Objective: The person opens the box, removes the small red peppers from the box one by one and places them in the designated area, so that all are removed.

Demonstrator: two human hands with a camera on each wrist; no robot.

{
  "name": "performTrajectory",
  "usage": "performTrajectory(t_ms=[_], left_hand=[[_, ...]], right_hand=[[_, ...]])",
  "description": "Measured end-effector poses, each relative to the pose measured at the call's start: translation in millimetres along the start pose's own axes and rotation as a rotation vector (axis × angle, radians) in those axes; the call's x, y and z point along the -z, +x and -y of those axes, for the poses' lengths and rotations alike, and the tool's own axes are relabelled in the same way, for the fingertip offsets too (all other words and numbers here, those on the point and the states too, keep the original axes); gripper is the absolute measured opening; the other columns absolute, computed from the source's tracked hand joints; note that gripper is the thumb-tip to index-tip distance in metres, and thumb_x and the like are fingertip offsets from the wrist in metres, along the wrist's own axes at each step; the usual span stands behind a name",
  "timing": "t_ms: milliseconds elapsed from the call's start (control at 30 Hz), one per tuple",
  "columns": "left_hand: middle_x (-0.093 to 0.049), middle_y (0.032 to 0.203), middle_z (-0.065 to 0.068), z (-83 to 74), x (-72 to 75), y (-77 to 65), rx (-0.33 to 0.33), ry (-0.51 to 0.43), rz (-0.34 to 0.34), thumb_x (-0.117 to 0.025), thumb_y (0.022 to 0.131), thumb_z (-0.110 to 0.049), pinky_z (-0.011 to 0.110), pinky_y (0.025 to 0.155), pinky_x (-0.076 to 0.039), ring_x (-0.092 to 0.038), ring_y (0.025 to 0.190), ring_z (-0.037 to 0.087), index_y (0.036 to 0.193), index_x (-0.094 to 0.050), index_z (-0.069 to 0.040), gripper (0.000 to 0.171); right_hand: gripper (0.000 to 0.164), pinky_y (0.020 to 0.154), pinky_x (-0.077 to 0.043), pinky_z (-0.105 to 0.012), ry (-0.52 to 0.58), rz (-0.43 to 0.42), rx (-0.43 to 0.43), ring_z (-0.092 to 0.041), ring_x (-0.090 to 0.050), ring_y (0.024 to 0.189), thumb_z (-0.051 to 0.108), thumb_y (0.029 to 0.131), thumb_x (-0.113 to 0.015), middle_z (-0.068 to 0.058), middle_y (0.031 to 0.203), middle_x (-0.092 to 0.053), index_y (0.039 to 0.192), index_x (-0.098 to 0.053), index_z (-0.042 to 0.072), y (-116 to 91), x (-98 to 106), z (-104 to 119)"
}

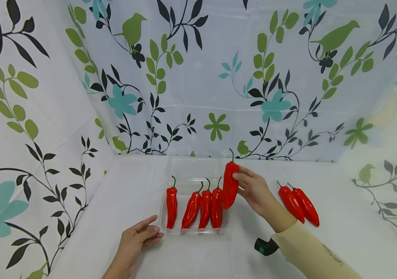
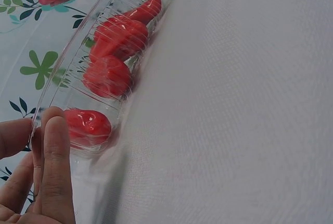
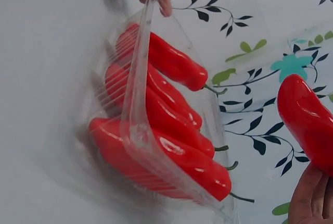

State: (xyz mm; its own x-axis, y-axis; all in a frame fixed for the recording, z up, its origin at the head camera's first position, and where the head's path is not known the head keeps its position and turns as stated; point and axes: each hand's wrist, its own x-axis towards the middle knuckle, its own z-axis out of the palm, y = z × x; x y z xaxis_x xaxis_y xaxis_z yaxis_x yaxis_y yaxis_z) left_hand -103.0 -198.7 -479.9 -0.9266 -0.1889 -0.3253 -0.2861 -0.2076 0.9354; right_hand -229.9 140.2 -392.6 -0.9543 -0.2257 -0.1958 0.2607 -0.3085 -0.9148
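Observation:
A clear plastic clamshell container [image 1: 195,231] stands with its lid [image 1: 194,167] folded back. Several glossy red peppers [image 1: 192,209] lie side by side inside it, green stems pointing away from me. My left hand [image 1: 137,240] pinches the container's rim at the near left corner; in the left wrist view its fingers [image 2: 56,166] lie on both sides of the thin edge. Above the container's right side, my right hand [image 1: 254,190] holds one more red pepper [image 1: 231,186] between thumb and fingers, stem up. That pepper [image 3: 307,120] hangs clear of the others in the right wrist view.
Two more red peppers [image 1: 297,203] lie together on the white table to the right, beyond my right forearm. A dark wrist-worn device [image 1: 266,247] shows under the right sleeve. A patterned curtain [image 1: 191,77] with leaves and birds hangs behind the table.

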Motion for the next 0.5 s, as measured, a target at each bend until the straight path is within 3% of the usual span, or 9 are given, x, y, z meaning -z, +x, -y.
performTrajectory(t_ms=[500], left_hand=[[-0.071,0.1,0.019,0.6,0.7,1.2,0.005,-0.001,-0.003,-0.065,0.097,-0.001,0.038,0.08,-0.062,-0.074,0.086,0.03,0.137,-0.059,0.005,0.041]], right_hand=[[0.064,0.104,-0.05,-0.036,-0.036,-0.078,0.003,-0.03,-0.037,0.138,0.016,0.1,-0.064,-0.009,0.154,-0.039,0.156,-0.034,0.01,-6,29,-3]])
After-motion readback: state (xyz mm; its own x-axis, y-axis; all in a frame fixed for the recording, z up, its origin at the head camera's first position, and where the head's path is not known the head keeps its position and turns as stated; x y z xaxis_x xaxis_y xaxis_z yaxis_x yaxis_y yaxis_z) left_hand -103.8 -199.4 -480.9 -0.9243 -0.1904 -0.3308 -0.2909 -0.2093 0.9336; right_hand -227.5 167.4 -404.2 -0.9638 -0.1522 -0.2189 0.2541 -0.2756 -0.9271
